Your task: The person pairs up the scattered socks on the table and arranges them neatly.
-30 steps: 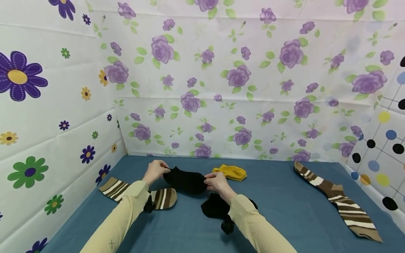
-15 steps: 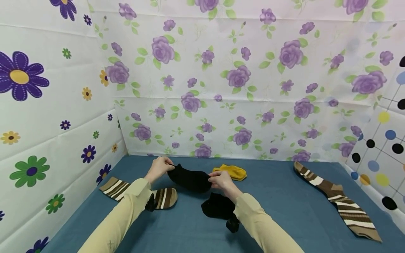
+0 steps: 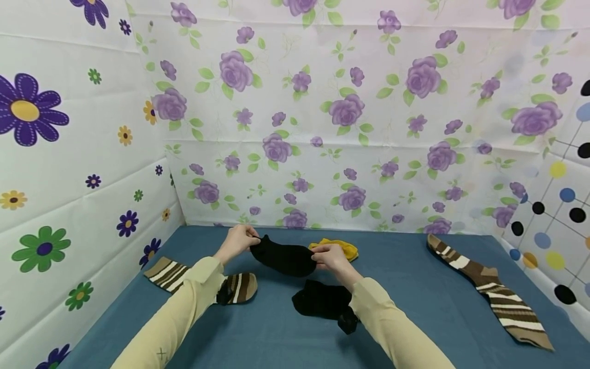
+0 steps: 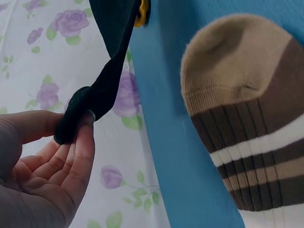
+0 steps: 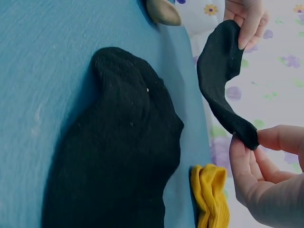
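Note:
A short black sock (image 3: 285, 259) hangs stretched between both hands above the blue table. My left hand (image 3: 237, 243) pinches one end of it between thumb and fingers; in the left wrist view that end (image 4: 78, 114) folds over the fingertips. The other end is pinched by my right hand (image 3: 333, 259), its thumb and fingertips meeting on the fabric in the right wrist view. Below the right hand a second black sock (image 3: 318, 300) lies on the table, its right part overlapped by the wrist camera. A yellow sock (image 3: 343, 249) lies behind the right hand, partly covered by it.
A brown, tan and white striped sock (image 3: 243, 288) lies at the left, partly under the left forearm in the head view. Its striped match (image 3: 495, 294) lies at the right side. Flowered sheets (image 3: 295, 169) stand behind and left of the blue tabletop (image 3: 415, 318).
Both hands have moved slightly right and away with the black sock stretched between them. The right hand now overlaps the yellow sock in the head view. The other socks stay in place.

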Action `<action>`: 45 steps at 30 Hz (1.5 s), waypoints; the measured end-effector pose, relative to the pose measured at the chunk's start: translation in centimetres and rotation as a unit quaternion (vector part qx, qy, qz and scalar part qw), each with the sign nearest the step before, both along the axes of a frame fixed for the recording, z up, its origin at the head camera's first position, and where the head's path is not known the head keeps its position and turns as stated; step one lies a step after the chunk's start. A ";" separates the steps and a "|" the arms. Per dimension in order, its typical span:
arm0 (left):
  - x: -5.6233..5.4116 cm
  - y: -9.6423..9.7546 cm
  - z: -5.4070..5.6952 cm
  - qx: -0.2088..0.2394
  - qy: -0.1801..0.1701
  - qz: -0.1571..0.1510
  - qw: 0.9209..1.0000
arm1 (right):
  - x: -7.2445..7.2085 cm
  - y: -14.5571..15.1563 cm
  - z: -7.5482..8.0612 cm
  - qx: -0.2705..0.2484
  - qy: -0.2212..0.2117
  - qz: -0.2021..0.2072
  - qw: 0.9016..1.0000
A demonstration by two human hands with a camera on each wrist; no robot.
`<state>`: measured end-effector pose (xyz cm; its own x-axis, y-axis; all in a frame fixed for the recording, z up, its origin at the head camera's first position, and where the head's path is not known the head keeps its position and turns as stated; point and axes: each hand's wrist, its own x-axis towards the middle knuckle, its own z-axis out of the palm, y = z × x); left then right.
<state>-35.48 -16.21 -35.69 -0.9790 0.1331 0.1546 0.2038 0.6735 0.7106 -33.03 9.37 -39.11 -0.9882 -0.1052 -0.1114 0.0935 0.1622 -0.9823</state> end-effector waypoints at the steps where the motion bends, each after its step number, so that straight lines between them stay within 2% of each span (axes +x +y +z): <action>1: 0.0 0.1 0.0 0.001 -0.001 -0.001 1.000 | 0.0 0.1 0.0 0.000 0.002 0.001 1.000; 14: 0.3 1.4 0.1 -0.010 0.001 -0.028 1.000 | -0.3 1.7 0.4 0.008 -0.004 -0.002 1.000; 21: 0.9 2.0 0.2 -0.009 0.001 -0.047 0.999 | -0.3 2.7 0.4 0.019 -0.003 -0.008 1.000; 34: 2.3 3.7 0.1 -0.007 0.007 -0.098 0.995 | 0.7 4.3 0.8 0.045 0.014 0.020 0.999; 45: 2.9 4.8 0.1 0.000 0.003 -0.116 0.993 | 1.1 5.9 1.0 0.057 0.003 0.033 0.998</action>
